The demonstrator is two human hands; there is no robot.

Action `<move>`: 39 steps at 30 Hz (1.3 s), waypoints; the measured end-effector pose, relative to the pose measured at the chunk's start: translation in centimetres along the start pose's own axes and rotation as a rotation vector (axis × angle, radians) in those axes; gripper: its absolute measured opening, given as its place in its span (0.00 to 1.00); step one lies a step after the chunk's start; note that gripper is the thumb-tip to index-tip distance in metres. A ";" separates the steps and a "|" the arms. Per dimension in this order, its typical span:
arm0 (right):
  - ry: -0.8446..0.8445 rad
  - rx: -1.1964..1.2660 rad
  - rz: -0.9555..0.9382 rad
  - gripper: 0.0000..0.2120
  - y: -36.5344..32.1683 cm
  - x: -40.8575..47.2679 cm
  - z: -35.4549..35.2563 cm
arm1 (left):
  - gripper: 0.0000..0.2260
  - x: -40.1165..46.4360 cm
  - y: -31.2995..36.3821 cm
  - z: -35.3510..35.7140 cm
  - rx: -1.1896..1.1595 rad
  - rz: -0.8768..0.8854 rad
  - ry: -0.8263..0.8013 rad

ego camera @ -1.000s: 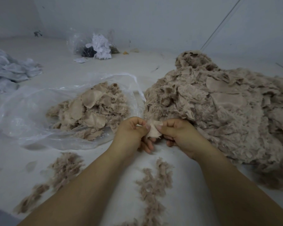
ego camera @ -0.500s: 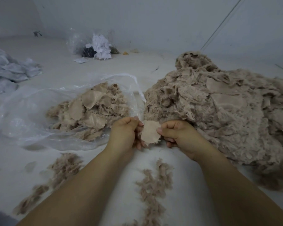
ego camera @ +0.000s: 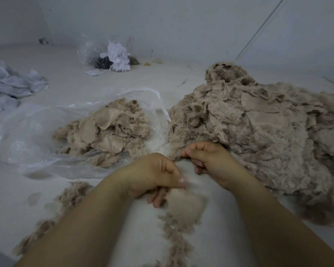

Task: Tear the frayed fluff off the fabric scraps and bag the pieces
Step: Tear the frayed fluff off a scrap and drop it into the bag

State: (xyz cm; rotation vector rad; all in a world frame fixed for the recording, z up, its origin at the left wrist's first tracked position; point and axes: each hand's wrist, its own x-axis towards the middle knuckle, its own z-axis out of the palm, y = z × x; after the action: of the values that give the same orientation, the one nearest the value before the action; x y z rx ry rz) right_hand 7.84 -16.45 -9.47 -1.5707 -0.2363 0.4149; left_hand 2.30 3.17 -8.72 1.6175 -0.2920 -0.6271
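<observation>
We are partway through, we judge: a modest heap of cleaned pieces (ego camera: 104,130) lies in the open clear bag (ego camera: 27,135) at left, while the far bigger pile of untrimmed scraps (ego camera: 258,135) at right waits. Torn fluff (ego camera: 177,241) trails across the near desk (ego camera: 143,237). Our left hand (ego camera: 152,176) pinches a blurred scrap (ego camera: 185,207) low at centre; our right hand (ego camera: 210,158) has curled fingers, whether on fluff we cannot tell.

the left hand (ego camera: 154,177) has pulled the blurred scrap (ego camera: 185,209) down, away from the right hand (ego camera: 206,157).
</observation>
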 end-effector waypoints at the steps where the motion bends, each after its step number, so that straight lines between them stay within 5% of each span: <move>1: 0.000 -0.006 -0.001 0.11 0.0 0.0 0.0 | 0.13 0.2 0.1 0.2 0.042 -0.016 0.053; 6: -0.042 -0.016 -0.029 0.13 0.2 0.1 -0.1 | 0.10 2.9 -0.2 1.0 0.293 0.109 0.811; 10: -0.063 -0.042 -0.039 0.12 0.4 0.3 -0.3 | 0.09 4.1 -0.6 0.8 0.579 0.064 0.838; 16: -0.084 -0.025 -0.038 0.12 0.5 0.4 -0.5 | 0.09 3.7 -0.8 0.7 0.341 0.160 0.919; 18: -0.082 -0.028 -0.034 0.12 0.5 0.4 -0.4 | 0.10 2.9 -0.4 0.9 0.344 0.201 0.839; 22: -0.069 -0.028 -0.032 0.11 0.4 0.4 -0.4 | 0.11 0.8 1.4 0.8 0.462 -0.036 0.138; 24: -0.068 -0.033 -0.033 0.11 0.5 0.4 -0.5 | 0.11 0.2 2.1 0.5 0.571 -0.067 -0.044; 39: -0.043 -0.039 -0.028 0.09 0.0 0.0 -0.2 | 0.13 -0.1 2.7 3.5 0.688 0.055 -0.029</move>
State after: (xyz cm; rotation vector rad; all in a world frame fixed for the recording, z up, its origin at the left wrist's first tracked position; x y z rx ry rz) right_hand 7.89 -16.63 -9.49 -1.5957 -0.3002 0.4246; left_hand 0.78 -0.13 -6.22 2.2471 -0.6190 -0.5351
